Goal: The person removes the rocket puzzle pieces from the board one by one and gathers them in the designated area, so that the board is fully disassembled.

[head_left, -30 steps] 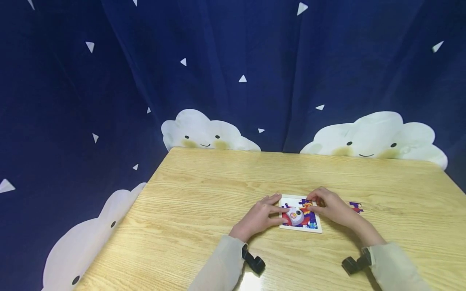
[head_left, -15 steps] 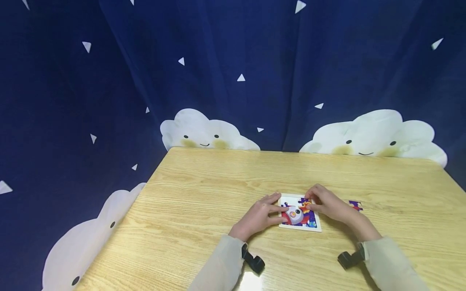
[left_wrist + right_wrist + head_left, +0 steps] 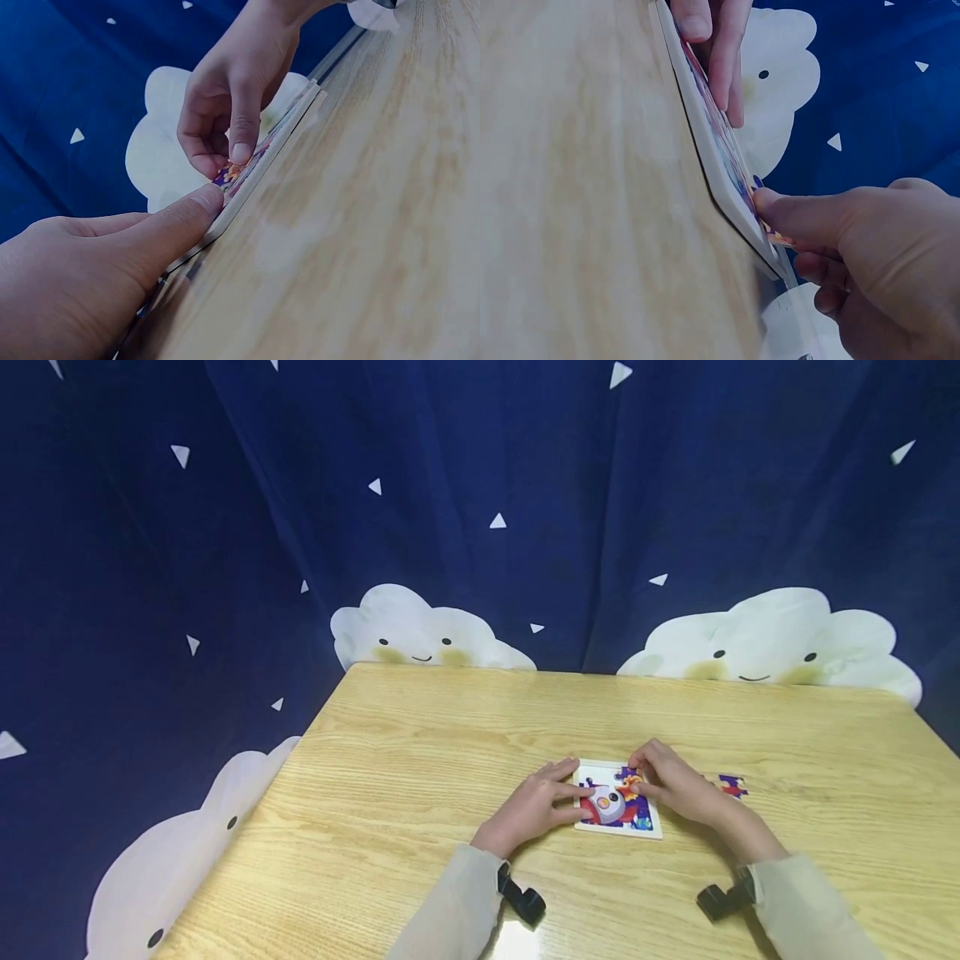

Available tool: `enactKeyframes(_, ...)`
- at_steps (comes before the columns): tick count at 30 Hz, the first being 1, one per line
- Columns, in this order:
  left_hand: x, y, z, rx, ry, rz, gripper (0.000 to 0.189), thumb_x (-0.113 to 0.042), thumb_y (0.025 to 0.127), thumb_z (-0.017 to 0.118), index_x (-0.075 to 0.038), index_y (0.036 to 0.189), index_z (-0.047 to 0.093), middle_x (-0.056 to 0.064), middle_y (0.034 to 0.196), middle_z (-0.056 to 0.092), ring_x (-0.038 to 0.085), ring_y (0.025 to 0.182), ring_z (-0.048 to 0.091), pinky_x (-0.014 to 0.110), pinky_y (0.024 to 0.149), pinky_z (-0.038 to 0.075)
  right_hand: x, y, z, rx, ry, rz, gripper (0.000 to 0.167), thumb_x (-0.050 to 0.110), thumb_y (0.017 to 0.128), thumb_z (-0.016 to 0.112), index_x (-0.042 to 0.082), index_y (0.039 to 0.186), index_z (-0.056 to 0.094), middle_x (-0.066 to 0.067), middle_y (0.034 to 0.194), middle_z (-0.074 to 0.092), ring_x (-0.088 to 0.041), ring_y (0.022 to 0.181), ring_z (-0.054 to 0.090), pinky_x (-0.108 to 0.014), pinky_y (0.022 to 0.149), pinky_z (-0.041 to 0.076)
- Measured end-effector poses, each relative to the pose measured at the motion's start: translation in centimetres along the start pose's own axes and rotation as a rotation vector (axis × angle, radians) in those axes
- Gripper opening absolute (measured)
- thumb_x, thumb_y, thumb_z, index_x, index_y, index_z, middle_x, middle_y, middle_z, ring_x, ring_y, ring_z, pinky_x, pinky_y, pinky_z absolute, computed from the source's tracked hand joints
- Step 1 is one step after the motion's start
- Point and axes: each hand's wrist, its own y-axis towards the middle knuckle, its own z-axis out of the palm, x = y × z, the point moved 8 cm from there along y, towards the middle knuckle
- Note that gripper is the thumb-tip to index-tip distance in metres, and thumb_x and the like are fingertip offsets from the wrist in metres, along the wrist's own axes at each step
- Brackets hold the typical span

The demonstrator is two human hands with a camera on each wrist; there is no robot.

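A small jigsaw puzzle in a white tray (image 3: 618, 834) lies on the table, showing a grey-white cartoon penguin face (image 3: 607, 804) on red and purple. Bare white tray floor shows along its far left part. My left hand (image 3: 534, 802) rests on the tray's left side, its fingers spread over the edge and the picture. At the far right corner, my right hand (image 3: 678, 783) pinches an orange and purple puzzle piece (image 3: 223, 178) between thumb and fingers. That puzzle piece appears tilted up at the tray's rim in the left wrist view, partly covered by the fingertips.
Loose purple and red puzzle pieces (image 3: 732, 786) lie on the table just right of the right hand, partly behind it. The wooden table (image 3: 420, 760) backs onto a dark blue curtain (image 3: 480, 460) with white clouds. Each wrist wears a black camera strap.
My right hand has shifted slightly left and away from me at the tray's far right corner, still pinching the puzzle piece. The left hand has stayed in place.
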Motion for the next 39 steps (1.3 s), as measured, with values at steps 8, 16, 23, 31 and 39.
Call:
enactKeyframes(8,-0.1,-0.1,0.1,-0.007,0.019,0.007,0.042,-0.046,0.091,0.065,-0.027,0.128,0.065,0.007,0.158,0.037,0.020,0.147,0.035,0.042,0.122,0.031,0.6,-0.7,0.2,-0.115,-0.034,-0.095,0.029,-0.003,0.082,0.072,0.004,0.107,0.058,0.000,0.090,0.048,-0.003,0.077,0.041,-0.018,0.060,0.041)
enactKeyframes(16,-0.2,0.0,0.2,0.004,0.014,-0.008,0.042,-0.046,0.091,0.065,-0.028,0.128,0.065,0.006,0.158,0.037,0.020,0.148,0.034,0.044,0.121,0.032,0.2,-1.0,-0.3,-0.199,-0.053,-0.105,0.029,-0.007,0.081,0.072,0.010,0.103,0.063,0.003,0.092,0.054,0.001,0.078,0.049,-0.018,0.063,0.050)
enactKeyframes(23,-0.2,0.3,0.0,0.004,0.032,-0.014,0.042,-0.047,0.091,0.064,-0.029,0.129,0.064,0.006,0.158,0.037,0.020,0.148,0.034,0.045,0.120,0.034,0.0,-0.8,-0.9,-0.217,0.019,-0.113,0.029,-0.010,0.081,0.070,0.010,0.101,0.064,0.003,0.089,0.054,0.004,0.073,0.046,-0.016,0.059,0.046)
enactKeyframes(31,-0.6,0.3,-0.2,-0.002,0.048,0.019,0.043,-0.048,0.091,0.063,-0.027,0.129,0.065,0.008,0.157,0.039,0.020,0.148,0.035,0.039,0.122,0.031,0.0,-0.9,-1.1,-0.233,0.045,-0.123,0.030,-0.013,0.079,0.070,0.010,0.099,0.065,0.003,0.088,0.055,0.003,0.073,0.049,-0.016,0.059,0.048)
enactKeyframes(39,-2.0,-0.1,-0.3,-0.019,0.244,0.133,0.041,-0.043,0.095,0.059,-0.027,0.133,0.062,0.020,0.150,0.045,0.030,0.142,0.043,0.041,0.120,0.035,0.1,-1.0,-0.6,-0.217,0.075,-0.121,0.031,-0.013,0.079,0.070,0.011,0.097,0.064,0.001,0.091,0.057,0.002,0.074,0.052,-0.016,0.059,0.049)
